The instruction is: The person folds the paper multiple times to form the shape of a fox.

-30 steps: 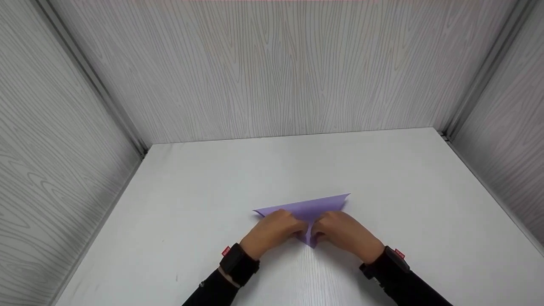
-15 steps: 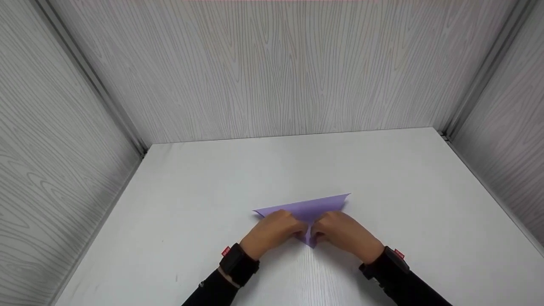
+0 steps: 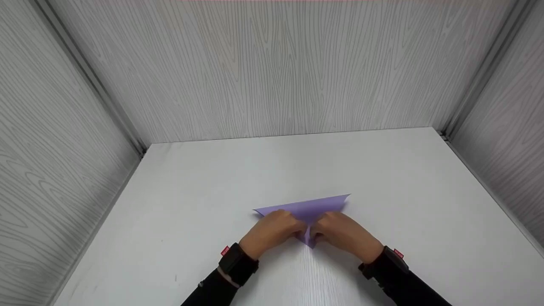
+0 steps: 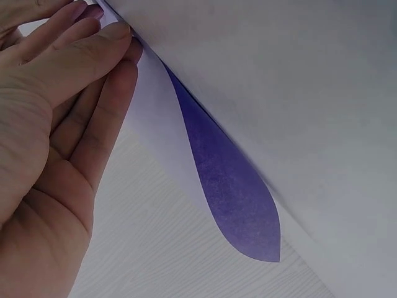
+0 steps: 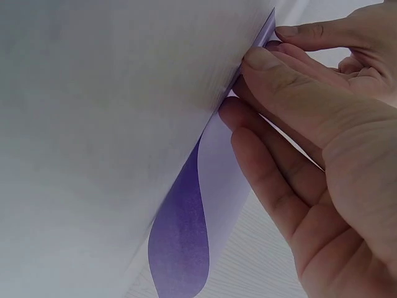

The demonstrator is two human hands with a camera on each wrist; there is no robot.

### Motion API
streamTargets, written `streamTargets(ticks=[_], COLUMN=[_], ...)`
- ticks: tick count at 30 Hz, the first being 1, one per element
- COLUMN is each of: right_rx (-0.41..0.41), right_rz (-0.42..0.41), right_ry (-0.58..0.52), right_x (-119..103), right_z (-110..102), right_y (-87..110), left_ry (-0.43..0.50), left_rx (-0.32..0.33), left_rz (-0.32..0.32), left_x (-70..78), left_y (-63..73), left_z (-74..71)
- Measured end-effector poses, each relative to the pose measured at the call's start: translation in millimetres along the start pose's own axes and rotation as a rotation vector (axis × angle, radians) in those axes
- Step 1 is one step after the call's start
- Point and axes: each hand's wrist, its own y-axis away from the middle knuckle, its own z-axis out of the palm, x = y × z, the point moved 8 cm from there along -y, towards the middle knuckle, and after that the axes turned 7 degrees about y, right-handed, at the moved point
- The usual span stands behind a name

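A sheet of purple paper [image 3: 312, 207], folded over with a curled long edge, lies on the white table. My left hand [image 3: 275, 229] pinches it near the corner facing me; in the left wrist view its thumb [image 4: 93, 59] presses against the fingers at the fold. Close beside it, my right hand [image 3: 346, 234] pinches the same part, thumb and fingers meeting on the paper in the right wrist view. Both wrist views show the paper's end [image 4: 232, 192] bowed into an open loop. From the head view, the fingertips are mostly hidden under the hands.
The white tabletop [image 3: 212, 178] extends around the paper. A grey wood-grain panel [image 3: 272, 68] stands along the back, with similar panels on the left [image 3: 55, 148] and right [image 3: 505, 140]. Each wrist carries a black strap [image 3: 239, 264].
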Motion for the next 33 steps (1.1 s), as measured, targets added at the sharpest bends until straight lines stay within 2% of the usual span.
streamTargets(ticks=[10, 19, 23, 28, 33], right_rx=[-0.007, -0.018, -0.029, -0.033, -0.03], right_rz=[-0.027, -0.018, -0.018, -0.021, -0.027], right_ry=[-0.021, -0.081, -0.083, -0.07, -0.022], right_x=[-2.9, -3.1, -2.9, -2.0, -1.9], right_z=[-0.4, -0.1, 0.5, 1.1, 0.6], right_y=[-1.6, -1.5, -1.4, -1.3, -1.3], left_ry=[0.04, 0.016, 0.035, 0.099, 0.22], left_rx=[-0.005, 0.026, 0.029, 0.01, -0.004], left_rz=[-0.006, 0.053, 0.06, 0.025, -0.056], left_x=[-0.9, 1.9, 2.0, -1.0, -7.4], left_y=[-0.6, 0.9, 0.9, 0.1, -0.8], left_z=[-0.6, -1.6, -1.5, -1.1, -0.5])
